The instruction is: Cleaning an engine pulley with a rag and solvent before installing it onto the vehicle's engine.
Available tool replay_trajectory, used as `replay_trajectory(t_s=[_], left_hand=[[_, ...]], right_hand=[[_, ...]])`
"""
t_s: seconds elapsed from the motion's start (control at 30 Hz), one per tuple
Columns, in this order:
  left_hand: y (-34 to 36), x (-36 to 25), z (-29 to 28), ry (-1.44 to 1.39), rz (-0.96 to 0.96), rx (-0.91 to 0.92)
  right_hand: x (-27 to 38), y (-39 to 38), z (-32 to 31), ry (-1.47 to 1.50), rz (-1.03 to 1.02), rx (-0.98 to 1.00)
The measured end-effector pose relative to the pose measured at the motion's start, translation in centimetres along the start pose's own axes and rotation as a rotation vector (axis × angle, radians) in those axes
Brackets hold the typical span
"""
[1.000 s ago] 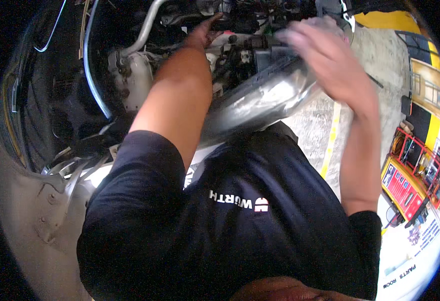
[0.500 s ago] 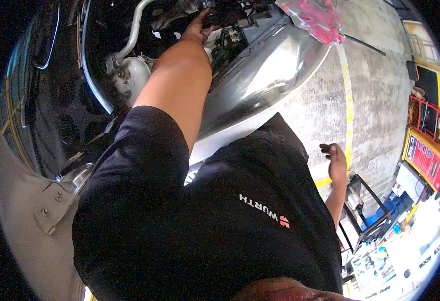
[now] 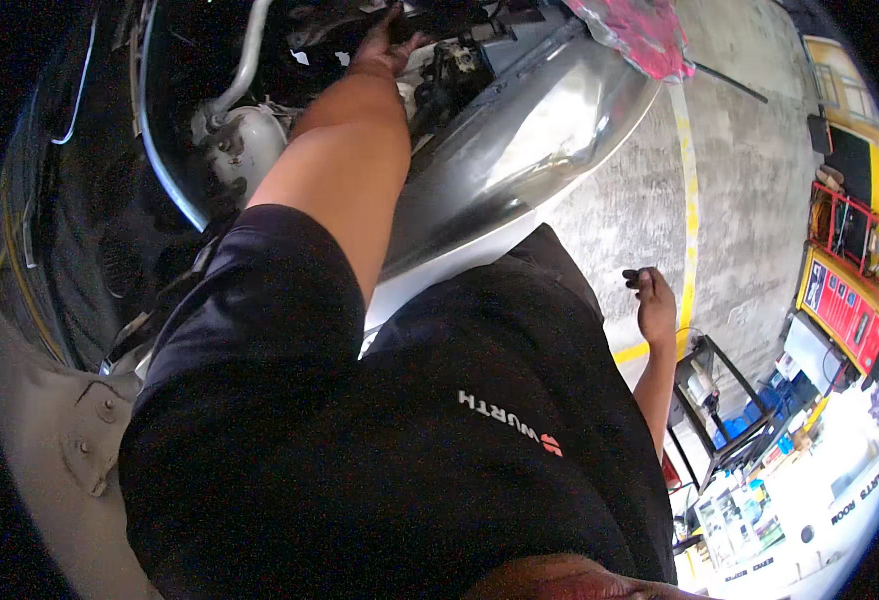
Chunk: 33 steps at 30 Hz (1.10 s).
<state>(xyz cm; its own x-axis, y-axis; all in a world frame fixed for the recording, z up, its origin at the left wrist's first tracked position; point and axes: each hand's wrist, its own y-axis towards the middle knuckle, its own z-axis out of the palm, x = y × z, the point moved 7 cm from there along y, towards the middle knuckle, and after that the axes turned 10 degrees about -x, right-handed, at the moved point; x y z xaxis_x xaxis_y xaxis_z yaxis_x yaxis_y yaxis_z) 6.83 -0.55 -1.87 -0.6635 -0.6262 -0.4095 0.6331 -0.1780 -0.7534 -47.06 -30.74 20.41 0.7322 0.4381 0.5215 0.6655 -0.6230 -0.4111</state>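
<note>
My left hand (image 3: 384,48) reaches into the dark engine bay (image 3: 444,70) at the top, fingers apart among metal and black parts, its fingertips hard to make out in shadow. Below it, a silver pipe (image 3: 251,55) runs down to a pale metal housing (image 3: 249,155) left of my forearm. My right hand (image 3: 651,305) is low on the right, away from the car, with fingers closed on a small black object (image 3: 633,276). Between my hands lies a shiny headlight (image 3: 559,125), with a crumpled pink and grey sheet (image 3: 634,35) at its upper end.
The car's body panel (image 3: 69,420) fills the lower left. To the right are the concrete floor (image 3: 734,180) with yellow lines (image 3: 689,250), a black metal frame stand (image 3: 719,420), a red and yellow tool cart (image 3: 844,310) and a red wire rack (image 3: 844,225).
My right hand has come away from the headlight's upper end, down and beside my body, uncovering the pink sheet and showing a black object. My left arm stays in the engine bay, slightly shifted.
</note>
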Motion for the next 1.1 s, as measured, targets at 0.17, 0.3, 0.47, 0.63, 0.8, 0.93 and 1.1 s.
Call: replay_trajectory(t_s=[0.17,0.3,0.47,0.63,0.8,0.93,1.1], left_hand=[[-1.4,-0.3,0.8,0.031,-0.036,-0.031],[-2.3,-0.8,1.1,0.029,-0.007,-0.082],[-1.6,-0.8,1.9,-0.006,-0.042,0.011],[-0.3,-0.7,0.4,0.096,0.054,0.009],[-1.0,-0.5,0.5,-0.056,0.036,-0.004],[-1.7,0.0,-0.5,-0.114,-0.094,-0.213],[-2.2,0.6,-1.2,0.061,-0.065,-0.054]], right_hand=[[-1.9,0.0,1.0,0.047,0.090,-0.061],[-5.0,-2.2,3.4,0.022,0.126,-0.047],[-9.9,-5.6,6.3,0.079,0.187,-0.024],[-7.5,-6.8,5.8,0.097,0.215,-0.053],[10.0,-4.0,-2.9,0.310,0.026,-0.230],[31.0,-0.4,-3.7,0.285,-0.585,0.049],[47.7,9.6,11.0,-0.424,-0.975,0.241]])
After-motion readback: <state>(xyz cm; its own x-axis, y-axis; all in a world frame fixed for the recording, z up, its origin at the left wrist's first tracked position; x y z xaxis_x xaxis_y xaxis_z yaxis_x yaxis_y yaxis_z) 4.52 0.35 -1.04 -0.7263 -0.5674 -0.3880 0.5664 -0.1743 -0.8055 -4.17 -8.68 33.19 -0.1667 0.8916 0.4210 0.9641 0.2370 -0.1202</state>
